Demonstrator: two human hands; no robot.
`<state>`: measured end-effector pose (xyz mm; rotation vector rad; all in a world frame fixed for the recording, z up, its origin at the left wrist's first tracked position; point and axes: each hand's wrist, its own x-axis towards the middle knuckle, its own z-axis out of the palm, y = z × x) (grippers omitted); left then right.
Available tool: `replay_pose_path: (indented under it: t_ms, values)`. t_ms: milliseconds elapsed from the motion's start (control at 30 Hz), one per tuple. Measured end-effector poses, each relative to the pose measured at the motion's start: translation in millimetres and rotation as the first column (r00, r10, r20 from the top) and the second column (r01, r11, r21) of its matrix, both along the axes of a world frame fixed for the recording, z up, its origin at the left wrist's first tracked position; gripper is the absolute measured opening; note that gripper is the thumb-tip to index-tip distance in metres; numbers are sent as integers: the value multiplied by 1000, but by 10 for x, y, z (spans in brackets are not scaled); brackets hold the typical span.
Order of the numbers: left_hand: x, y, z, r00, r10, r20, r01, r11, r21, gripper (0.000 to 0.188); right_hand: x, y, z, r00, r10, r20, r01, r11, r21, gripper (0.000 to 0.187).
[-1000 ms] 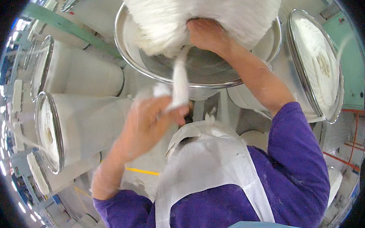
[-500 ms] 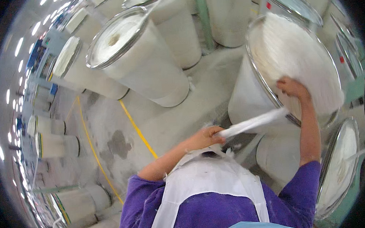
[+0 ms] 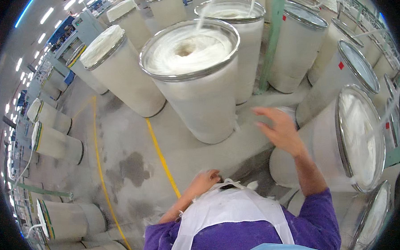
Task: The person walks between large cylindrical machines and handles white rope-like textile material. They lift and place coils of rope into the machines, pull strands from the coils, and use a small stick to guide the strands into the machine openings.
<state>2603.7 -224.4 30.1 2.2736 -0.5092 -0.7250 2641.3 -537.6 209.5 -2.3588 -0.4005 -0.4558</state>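
Note:
My right hand (image 3: pixel 278 127) is raised over the floor with its fingers spread, and nothing is in it. It is between the tall white can (image 3: pixel 196 96) ahead and the full white can (image 3: pixel 312 140) on the right, touching neither. Close to my white apron (image 3: pixel 232 204), my left hand (image 3: pixel 204 182) has bent fingers; their tips are partly hidden, so whatever they hold does not show. Inside the right can's metal rim lies loose white fibre (image 3: pixel 359 138). The can ahead holds coiled white fibre strand (image 3: pixel 185 52) around a central hole, with a strand rising from it.
More fibre-filled cans stand around, including one (image 3: pixel 126 79) at the far left and one (image 3: pixel 376 220) at the lower right. A green post (image 3: pixel 274 37) rises behind the central can. Yellow lines (image 3: pixel 159 153) cross the grey floor, which has dark stains (image 3: pixel 135 170).
My right hand has left the fibre in the right can and opened. The white strand between my hands is out of sight. The view has swung, placing that can lower and farther right.

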Motion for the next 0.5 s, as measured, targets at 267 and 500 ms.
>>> replay_pose_path:
  t_ms: [267, 500]
  values:
    - [459, 846, 46, 950, 306, -60, -310, 945, -102, 37, 2469, 2174, -329, 986, 76, 149, -53, 987, -149, 47]
    - [929, 851, -65, 852, 523, 25, -510, 840, -185, 34, 2906, 2011, -773, 966, 92, 240, -58, 988, -144, 31]
